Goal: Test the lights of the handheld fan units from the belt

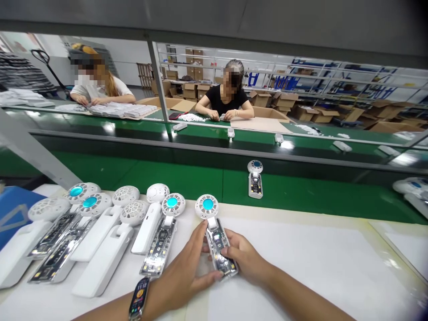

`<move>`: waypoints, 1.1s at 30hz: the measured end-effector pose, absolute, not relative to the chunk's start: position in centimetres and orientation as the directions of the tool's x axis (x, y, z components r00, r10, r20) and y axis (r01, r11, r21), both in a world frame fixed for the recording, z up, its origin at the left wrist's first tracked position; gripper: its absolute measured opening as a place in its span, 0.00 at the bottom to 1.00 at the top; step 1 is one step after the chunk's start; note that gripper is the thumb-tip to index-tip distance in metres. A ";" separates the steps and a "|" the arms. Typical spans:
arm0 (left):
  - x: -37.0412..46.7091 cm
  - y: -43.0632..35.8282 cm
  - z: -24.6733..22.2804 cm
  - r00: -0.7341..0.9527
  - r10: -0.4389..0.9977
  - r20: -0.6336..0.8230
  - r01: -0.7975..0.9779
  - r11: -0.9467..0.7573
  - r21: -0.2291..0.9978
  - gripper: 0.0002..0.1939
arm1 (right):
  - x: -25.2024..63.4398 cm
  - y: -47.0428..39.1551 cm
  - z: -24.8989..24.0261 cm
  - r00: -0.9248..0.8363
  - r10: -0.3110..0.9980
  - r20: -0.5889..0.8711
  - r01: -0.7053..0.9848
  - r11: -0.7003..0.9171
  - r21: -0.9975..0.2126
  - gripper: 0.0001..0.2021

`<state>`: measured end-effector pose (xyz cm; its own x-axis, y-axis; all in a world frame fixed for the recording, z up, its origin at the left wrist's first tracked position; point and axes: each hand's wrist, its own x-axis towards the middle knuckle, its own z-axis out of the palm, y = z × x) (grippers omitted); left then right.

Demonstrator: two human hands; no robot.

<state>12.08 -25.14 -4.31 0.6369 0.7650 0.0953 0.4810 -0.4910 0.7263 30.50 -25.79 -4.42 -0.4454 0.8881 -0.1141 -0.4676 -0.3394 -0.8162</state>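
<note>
Item: handheld fan unit (216,234), white grilled head with a teal hub, transparent handle showing a lit circuit board; lying on the white work surface (301,254) at the near edge of the bench, head pointing away from the person. Left hand (187,272): fingers spread along the unit's left flank, index finger up by the neck, thumb curled under the lower end, gripping the handle. Right hand (242,256): fingers folded over the right side and lower end of the handle, thumb pressing on the clear cover, gripping likewise. A smart band (138,298) sits on the left wrist. Adjacent stock: a row of fan units and white handle shells (96,236) just beside the left hand, several overlapping; a further clear unit (162,236) close to the left forearm. One unit (255,179) lies on the green conveyor (301,191) beyond. Two people work on the far side. Risks, as judged: uneven thumb pressure could seat the clear cover askew or strain the narrow neck below the head; the left forearm, so near the neighbouring unit, could nudge it and disturb the row; fingers over the powered board could smear or stress it
</note>
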 end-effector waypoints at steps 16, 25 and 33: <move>12.1 -24.9 -4.1 0.652 0.754 0.081 0.501 -0.508 0.700 0.44 | 30.7 -25.9 -4.3 -0.427 0.892 -0.146 -0.426 -0.341 -0.838 0.17; 12.1 -24.9 -4.1 0.648 0.758 0.074 0.501 -0.498 0.708 0.44 | 30.6 -26.0 -4.1 -0.416 0.897 -0.151 -0.408 -0.333 -0.850 0.19; 12.0 -24.9 -3.9 0.644 0.764 0.038 0.521 -0.475 0.710 0.43 | 30.6 -26.0 -4.0 -0.398 0.900 -0.175 -0.389 -0.339 -0.857 0.19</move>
